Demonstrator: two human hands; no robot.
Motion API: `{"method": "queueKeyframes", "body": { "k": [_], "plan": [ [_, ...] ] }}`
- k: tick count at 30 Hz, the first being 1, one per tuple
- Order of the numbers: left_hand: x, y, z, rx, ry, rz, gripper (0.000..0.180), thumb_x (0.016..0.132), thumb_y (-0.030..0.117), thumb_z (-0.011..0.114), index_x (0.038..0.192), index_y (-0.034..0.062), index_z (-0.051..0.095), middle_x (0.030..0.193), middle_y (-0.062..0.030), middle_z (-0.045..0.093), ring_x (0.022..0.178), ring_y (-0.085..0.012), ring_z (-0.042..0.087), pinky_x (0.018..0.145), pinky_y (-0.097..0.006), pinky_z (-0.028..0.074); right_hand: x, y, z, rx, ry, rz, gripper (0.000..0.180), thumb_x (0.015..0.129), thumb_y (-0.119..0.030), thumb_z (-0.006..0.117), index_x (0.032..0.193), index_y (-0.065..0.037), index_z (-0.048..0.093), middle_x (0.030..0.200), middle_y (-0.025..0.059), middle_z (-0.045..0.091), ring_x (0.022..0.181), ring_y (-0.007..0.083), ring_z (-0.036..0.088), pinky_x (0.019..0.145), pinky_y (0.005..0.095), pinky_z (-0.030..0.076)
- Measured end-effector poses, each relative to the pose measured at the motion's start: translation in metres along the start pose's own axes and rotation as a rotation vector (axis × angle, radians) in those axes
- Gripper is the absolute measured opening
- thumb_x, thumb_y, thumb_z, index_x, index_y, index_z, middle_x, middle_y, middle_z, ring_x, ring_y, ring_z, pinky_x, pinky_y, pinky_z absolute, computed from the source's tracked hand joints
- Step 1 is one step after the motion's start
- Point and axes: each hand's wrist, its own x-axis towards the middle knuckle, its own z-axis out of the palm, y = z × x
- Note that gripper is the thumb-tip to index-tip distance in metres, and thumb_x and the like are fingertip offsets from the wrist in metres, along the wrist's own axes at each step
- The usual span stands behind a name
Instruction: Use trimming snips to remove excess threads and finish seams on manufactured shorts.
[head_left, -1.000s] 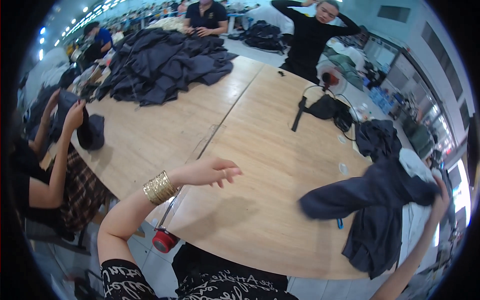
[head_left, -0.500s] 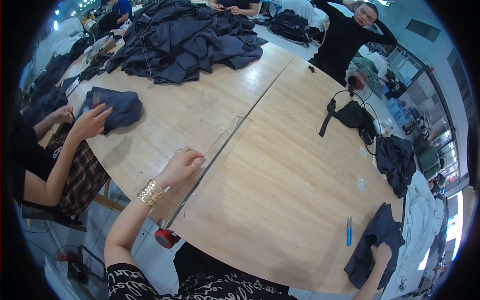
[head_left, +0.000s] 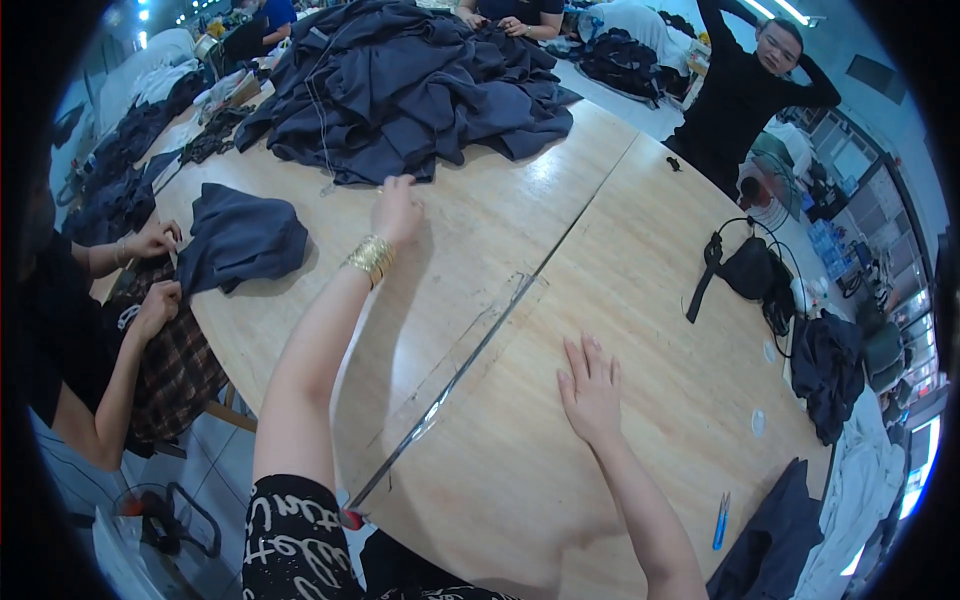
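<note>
My left hand [head_left: 398, 215], with gold bracelets [head_left: 371, 258] at the wrist, reaches to the near edge of a large pile of dark blue-grey cloth pieces [head_left: 400, 90]. Its fingertips meet the cloth edge, with the fingers partly bent and no grip visible. Flat on the wooden table [head_left: 640, 440], my right hand [head_left: 592, 398] is open with fingers spread and holds nothing. Blue-handled thread snips [head_left: 720, 524] lie at the lower right. Beside them is a dark cloth piece [head_left: 768, 540] at the table edge.
At the left, a co-worker's hands [head_left: 155, 300] handle a dark cloth piece [head_left: 245, 240]. A dark seam [head_left: 480, 345] splits the tabletop. Black strapped gear with a cable [head_left: 752, 265] and a dark cloth bundle [head_left: 828, 365] sit along the right edge. Other people are across the table.
My left hand has moved forward from beside the seam to the pile. My right hand has left the dark cloth at the right and now rests on the table. The view has shifted slightly.
</note>
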Motion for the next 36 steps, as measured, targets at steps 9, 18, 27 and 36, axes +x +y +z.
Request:
{"method": "queueKeyframes", "body": {
  "k": [9,18,27,36],
  "plan": [
    [0.091,-0.032,0.017,0.419,0.096,-0.236,0.024,0.093,0.025,0.049,0.099,0.0053,0.06,0.106,-0.0102,0.058,0.102,-0.0276,0.058,0.08,-0.044,0.049,0.009,-0.004,-0.013,-0.021,-0.008,0.006,0.053,0.092,-0.033,0.048,0.142,-0.017,0.037,0.146,0.0146,0.033,0.136,0.0294,0.03,0.11,0.0528,0.017],
    [-0.003,0.137,-0.053,-0.725,-0.029,0.253,0.023,0.096,0.018,0.043,0.092,0.0003,0.058,0.084,-0.0141,0.059,0.078,-0.0221,0.057,0.073,-0.035,0.046,-0.008,-0.001,-0.007,-0.023,0.017,0.008,0.051,0.09,-0.03,0.051,0.138,-0.016,0.043,0.143,0.0151,0.036,0.134,0.03,0.032,0.11,0.0488,0.02],
    [-0.209,0.21,-0.114,-0.843,-0.951,0.69,0.032,0.091,0.029,0.058,0.109,0.0031,0.057,0.108,-0.0139,0.058,0.104,-0.0263,0.055,0.09,-0.035,0.042,-0.037,0.062,-0.022,1.813,0.311,0.451,0.043,0.098,-0.034,0.044,0.124,0.0,0.052,0.114,0.0128,0.062,0.103,0.0152,0.06,0.09,0.0275,0.045],
    [-0.276,0.168,-0.088,-0.344,-0.664,0.532,0.041,0.088,0.028,0.06,0.121,0.0055,0.055,0.124,-0.0119,0.055,0.115,-0.0293,0.05,0.098,-0.042,0.037,-0.187,0.07,-0.091,0.891,0.259,0.611,0.051,0.084,0.0,0.059,0.133,-0.005,0.044,0.108,0.0086,0.059,0.104,0.0171,0.055,0.09,0.0266,0.043]
  ]
}}
